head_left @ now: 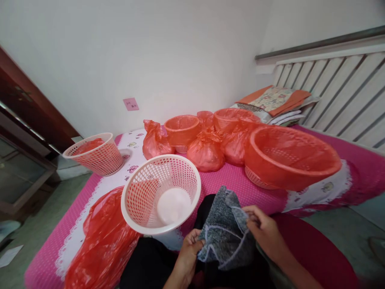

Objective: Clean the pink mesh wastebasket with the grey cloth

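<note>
Purple-edged gray cloth (221,218) looks soft, light; left hand (187,253) and right hand (264,226) pinch its edges, likely good spots.

The fabric (221,210) is speckled grey, edged lilac; the nearest basket (173,206) pale pink; the bedspread (218,178) dotted magenta.

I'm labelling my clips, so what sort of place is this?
Probably a bedroom: the pink polka-dot cover looks like a bedspread, and folded textiles lie beside a headboard-like slatted panel.
</note>
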### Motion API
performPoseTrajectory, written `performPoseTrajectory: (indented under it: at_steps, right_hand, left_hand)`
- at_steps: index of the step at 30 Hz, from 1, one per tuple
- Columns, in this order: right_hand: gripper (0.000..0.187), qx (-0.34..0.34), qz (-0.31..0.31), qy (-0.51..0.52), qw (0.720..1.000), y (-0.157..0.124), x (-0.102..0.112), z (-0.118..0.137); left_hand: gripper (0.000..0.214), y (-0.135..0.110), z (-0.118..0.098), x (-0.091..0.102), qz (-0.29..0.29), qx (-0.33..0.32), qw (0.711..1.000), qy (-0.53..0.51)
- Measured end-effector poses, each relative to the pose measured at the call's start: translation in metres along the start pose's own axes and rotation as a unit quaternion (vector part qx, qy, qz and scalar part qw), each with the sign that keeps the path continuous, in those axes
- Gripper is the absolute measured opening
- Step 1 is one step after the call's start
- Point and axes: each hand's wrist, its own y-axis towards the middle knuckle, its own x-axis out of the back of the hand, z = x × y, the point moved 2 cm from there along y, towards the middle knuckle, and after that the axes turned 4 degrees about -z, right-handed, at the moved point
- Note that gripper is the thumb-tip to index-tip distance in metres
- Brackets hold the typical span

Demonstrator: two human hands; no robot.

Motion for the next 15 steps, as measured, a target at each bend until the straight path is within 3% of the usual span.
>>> performPoseTrajectory:
  at_steps: [3, 6, 8, 12, 15]
  right_hand:
    - [0.026, -0.081, -0.084, 0.029, 0.993, 0.005, 0.033, -0.043]
    - [0.018, -0.111, 0.029, -0.011, 0.993, -0.004, 0.044, -0.083]
    - [0.020, -0.096, 0.073, -0.067, 0.990, -0.011, 0.042, -0.093]
    - [0.041, -0.012, -0.017, -0.097, 0.995, -0.015, 0.031, -0.061]
    - [0.037, 0.039, 0.043, -0.087, 0.994, -0.014, 0.018, -0.016]
  left_hand:
    - [0.038, -0.001, 0.003, 0.011, -0.031, -0.002, 1.000, 0.002]
    - [0.041, -0.007, 0.012, 0.017, -0.037, 0.062, 0.997, 0.013]
    - [0.045, -0.013, 0.019, 0.016, -0.019, 0.107, 0.994, 0.024]
    - [0.043, -0.021, 0.021, 0.010, 0.011, 0.112, 0.993, 0.036]
    - [0.035, -0.017, 0.008, 0.006, -0.007, 0.068, 0.998, 0.014]
